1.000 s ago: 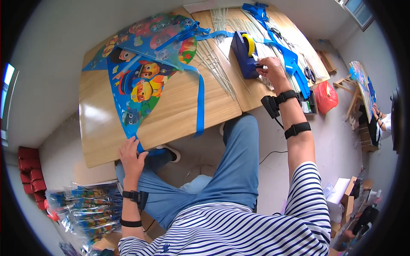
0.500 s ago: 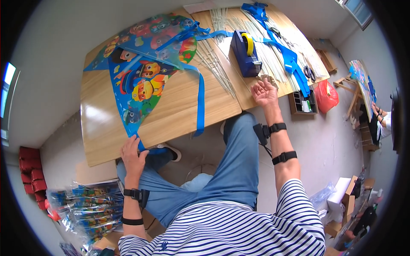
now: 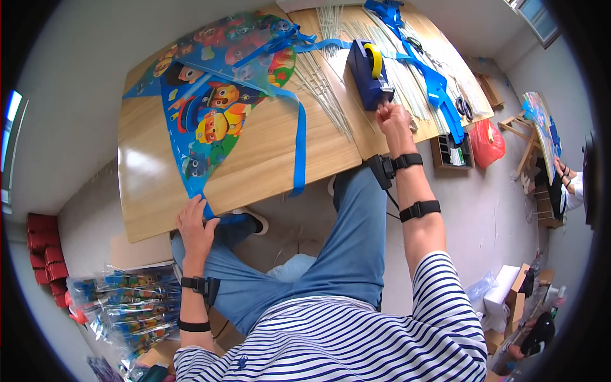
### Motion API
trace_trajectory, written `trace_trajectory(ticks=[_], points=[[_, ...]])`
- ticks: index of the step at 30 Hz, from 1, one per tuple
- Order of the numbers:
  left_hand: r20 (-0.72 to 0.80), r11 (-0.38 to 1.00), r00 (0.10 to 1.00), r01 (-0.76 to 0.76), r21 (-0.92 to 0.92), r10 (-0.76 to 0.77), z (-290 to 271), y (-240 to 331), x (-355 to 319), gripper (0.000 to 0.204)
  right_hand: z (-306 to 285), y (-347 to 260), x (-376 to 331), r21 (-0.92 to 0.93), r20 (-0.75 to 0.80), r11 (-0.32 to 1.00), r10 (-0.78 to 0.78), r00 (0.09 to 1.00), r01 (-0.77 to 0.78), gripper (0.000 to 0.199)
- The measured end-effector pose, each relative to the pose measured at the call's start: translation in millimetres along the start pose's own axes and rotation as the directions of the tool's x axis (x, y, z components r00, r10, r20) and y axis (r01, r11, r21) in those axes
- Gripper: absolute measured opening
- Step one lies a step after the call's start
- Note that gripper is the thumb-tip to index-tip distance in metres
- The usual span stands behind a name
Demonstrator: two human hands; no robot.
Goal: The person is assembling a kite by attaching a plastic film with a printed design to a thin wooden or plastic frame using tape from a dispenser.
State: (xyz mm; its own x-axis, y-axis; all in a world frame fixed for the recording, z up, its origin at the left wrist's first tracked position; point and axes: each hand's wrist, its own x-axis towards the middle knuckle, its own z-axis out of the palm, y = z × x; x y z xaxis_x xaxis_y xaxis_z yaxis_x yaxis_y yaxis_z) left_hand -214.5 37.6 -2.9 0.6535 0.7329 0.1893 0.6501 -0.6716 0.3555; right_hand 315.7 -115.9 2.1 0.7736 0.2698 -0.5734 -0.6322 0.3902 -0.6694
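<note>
A blue kite (image 3: 219, 124) printed with cartoon dogs lies on the left of the wooden table, its narrow corner reaching over the near edge. My left hand (image 3: 196, 224) is closed on that corner, the thumb against the blue strip there. To the right stands a dark blue tape dispenser (image 3: 363, 76) with a yellow roll of tape (image 3: 374, 60). My right hand (image 3: 393, 120) is at the dispenser's front lip, fingertips pinched together where the tape ends. The tape between them is too small to make out clearly.
A blue ribbon (image 3: 300, 146) hangs over the near edge. Several thin rods (image 3: 324, 95) lie by the dispenser, with more blue ribbon (image 3: 436, 89) and scissors (image 3: 464, 108) farther right. A box (image 3: 450, 153) and a red bag (image 3: 487, 143) stand beyond. Another person's hand (image 3: 561, 169) shows far right.
My right hand has moved up to the dispenser's front, its fingers going from loosely curled and apart to pinched. My left hand stays at the kite's corner.
</note>
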Motion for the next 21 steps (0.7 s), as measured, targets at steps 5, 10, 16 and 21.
trace_trajectory(ticks=[5,10,16,21], points=[[-0.025,0.998,0.998,-0.052,-0.034,0.051,3,2,11,0.052,-37,15,37,-0.305,-0.044,0.928,-0.236,0.971,0.212,0.014],[-0.043,0.999,0.999,0.026,0.037,-0.024,-6,7,6,0.051,47,13,-59,-0.567,0.602,0.678,-0.047,0.797,0.468,0.005],[-0.007,0.994,0.994,0.107,0.036,-0.107,-1,5,0,0.054,147,106,-150,-0.483,0.865,0.270,0.296,0.405,0.833,0.012],[-0.011,0.993,0.993,0.119,0.013,-0.119,-2,7,-1,0.055,198,213,-202,0.019,0.820,0.198,0.557,-0.129,0.980,0.010]])
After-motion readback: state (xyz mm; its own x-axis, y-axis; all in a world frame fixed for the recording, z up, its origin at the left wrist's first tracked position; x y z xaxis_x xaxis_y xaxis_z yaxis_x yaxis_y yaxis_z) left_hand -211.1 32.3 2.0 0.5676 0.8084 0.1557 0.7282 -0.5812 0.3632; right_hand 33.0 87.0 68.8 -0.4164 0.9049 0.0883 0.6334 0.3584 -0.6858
